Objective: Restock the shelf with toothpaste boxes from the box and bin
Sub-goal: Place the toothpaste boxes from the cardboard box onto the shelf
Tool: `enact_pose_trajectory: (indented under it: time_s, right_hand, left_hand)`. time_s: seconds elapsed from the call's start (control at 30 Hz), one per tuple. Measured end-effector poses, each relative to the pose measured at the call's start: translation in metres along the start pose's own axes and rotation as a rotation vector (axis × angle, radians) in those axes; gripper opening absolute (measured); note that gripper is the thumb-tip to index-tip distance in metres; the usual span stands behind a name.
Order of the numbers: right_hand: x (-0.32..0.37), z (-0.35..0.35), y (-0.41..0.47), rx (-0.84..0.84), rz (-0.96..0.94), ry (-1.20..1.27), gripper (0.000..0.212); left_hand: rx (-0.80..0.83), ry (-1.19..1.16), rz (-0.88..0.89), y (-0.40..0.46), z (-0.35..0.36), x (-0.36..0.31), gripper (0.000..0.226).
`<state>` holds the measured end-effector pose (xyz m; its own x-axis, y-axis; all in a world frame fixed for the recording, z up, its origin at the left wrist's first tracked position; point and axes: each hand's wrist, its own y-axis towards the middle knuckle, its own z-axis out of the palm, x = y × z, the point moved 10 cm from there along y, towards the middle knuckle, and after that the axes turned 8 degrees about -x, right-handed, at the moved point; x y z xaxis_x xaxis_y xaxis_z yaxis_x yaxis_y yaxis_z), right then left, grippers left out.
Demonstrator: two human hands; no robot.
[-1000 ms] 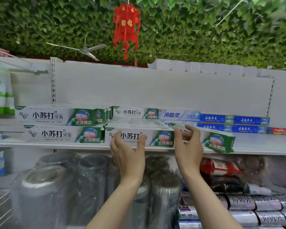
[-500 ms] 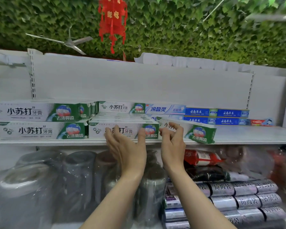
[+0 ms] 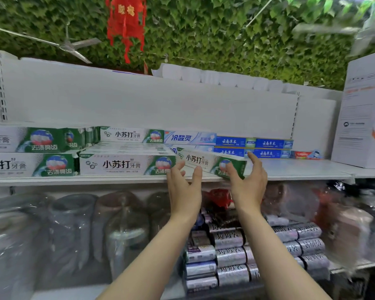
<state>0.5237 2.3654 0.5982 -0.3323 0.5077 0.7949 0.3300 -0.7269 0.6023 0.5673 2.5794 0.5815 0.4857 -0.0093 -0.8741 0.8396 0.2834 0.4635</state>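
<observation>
Two bare forearms, uncovered from the lower edge of the view up to the wrists, with no sleeve or cuff anywhere along them. Slender in shape, narrowing towards the wrists, then widening into the left hand [image 3: 183,187] and the right hand [image 3: 248,185]. No watch, bracelet, ring or glove visible on wrists or fingers; fingernails too small and blurred to judge, and nothing of the body beyond the forearms in view.

Green-white toothpaste box [image 3: 206,162], seemingly askew at shelf [image 3: 301,169] front
</observation>
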Motion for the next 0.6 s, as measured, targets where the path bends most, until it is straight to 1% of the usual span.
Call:
enact_pose_trajectory:
  time_s: [0.1,0.27,0.4,0.5,0.6]
  right_hand:
    - [-0.016,0.010,0.006,0.114,0.066,-0.004,0.072]
    - [-0.020,0.017,0.012,0.132,0.091,-0.030,0.073]
    - [-0.021,0.012,0.012,0.097,0.146,-0.032,0.076]
    - [-0.013,0.000,0.011,0.037,0.177,-0.017,0.076]
    - [0.006,-0.016,0.015,-0.027,0.157,0.040,0.073]
  left_hand:
    - [-0.006,0.020,-0.015,-0.002,0.003,0.005,0.046]
    - [-0.017,0.027,-0.014,-0.002,0.002,0.003,0.045]
    - [-0.023,0.035,0.004,0.000,-0.003,-0.001,0.045]
    - [-0.018,0.044,0.011,0.005,-0.005,-0.003,0.043]
    - [-0.034,0.047,0.050,0.014,-0.009,-0.013,0.045]
